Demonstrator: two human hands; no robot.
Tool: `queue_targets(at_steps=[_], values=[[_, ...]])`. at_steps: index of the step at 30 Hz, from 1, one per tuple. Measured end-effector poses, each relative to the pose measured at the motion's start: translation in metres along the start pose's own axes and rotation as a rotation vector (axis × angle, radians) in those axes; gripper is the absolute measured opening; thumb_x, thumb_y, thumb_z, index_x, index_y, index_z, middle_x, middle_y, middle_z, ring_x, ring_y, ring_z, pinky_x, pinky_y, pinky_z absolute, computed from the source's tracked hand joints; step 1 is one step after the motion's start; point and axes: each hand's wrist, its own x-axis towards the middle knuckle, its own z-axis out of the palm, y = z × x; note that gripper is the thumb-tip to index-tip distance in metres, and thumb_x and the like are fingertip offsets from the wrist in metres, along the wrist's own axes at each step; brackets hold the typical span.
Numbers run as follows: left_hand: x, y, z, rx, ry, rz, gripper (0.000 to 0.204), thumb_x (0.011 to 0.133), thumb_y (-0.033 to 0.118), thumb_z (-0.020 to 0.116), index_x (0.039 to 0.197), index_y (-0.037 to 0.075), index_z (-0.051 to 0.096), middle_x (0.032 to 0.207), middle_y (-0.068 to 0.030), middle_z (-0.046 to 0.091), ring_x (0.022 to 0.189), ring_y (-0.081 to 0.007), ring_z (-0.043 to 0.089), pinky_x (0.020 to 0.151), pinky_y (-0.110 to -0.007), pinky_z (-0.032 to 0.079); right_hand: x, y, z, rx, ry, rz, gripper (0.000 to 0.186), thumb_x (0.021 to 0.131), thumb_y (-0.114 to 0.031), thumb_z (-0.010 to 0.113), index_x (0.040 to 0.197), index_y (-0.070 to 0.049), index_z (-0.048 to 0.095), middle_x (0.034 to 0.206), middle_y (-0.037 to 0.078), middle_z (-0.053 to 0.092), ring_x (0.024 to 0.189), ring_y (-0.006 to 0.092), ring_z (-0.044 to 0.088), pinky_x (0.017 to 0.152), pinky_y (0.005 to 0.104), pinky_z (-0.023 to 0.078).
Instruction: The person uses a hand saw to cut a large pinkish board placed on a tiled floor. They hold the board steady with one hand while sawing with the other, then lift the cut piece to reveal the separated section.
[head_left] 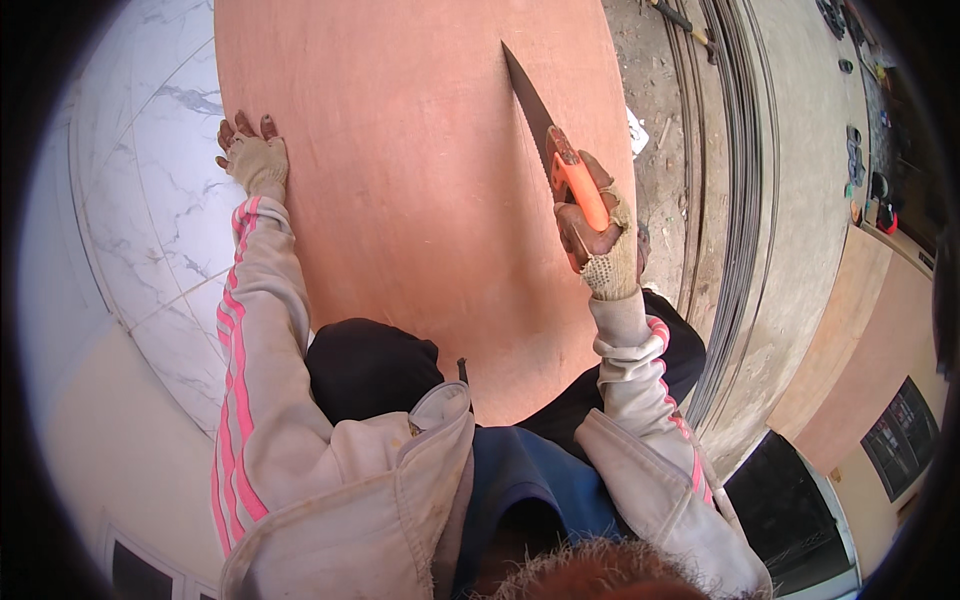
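A reddish plywood sheet [370, 170] lies beneath me. My left hand [253, 158], in a fingerless work glove, rests on its left edge with fingers spread. My right hand [600, 235], gloved the same way, grips a handsaw [580, 190] by its orange handle. The saw's dark blade angles away toward the upper middle of the sheet, over a long shadow; I cannot tell whether the teeth touch the wood. My dark-trousered left knee [365, 365] is on the board near its lower part, and the other leg shows beside my right forearm.
White marble-look tiles [155, 190] border the sheet on the left. On the right are a dusty concrete floor [810, 130], long dark strips [730, 310] running alongside, a hammer-like tool [685, 25] at the top, scattered footwear [855, 155] and wooden panels [850, 360].
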Motion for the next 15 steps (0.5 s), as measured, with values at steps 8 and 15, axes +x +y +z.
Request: queue_targets(at_steps=[8, 15], values=[[-0.105, -0.008, -0.007, -0.074, 0.031, 0.028, 0.068, 0.104, 0.058, 0.048, 0.160, 0.018, 0.044, 0.167, -0.0125, 0.036, 0.156, -0.0311, 0.028, 0.124, -0.060, 0.019, -0.006, 0.019, -0.015, 0.030, -0.057, 0.050, 0.072, 0.086, -0.003, 0.061, 0.156, -0.007, 0.043, 0.099, 0.004, 0.063, 0.064, 0.0073, 0.054, 0.054, 0.0226, 0.044], [-0.101, -0.011, -0.003, -0.020, 0.014, 0.013, 0.070, 0.100, 0.059, 0.055, 0.158, 0.021, 0.047, 0.165, -0.0095, 0.037, 0.155, -0.0282, 0.029, 0.123, -0.059, 0.021, 0.003, 0.016, -0.019, 0.100, -0.040, 0.022, 0.071, 0.088, 0.002, 0.058, 0.157, -0.006, 0.043, 0.107, 0.009, 0.068, 0.064, 0.0067, 0.056, 0.056, 0.0217, 0.046]])
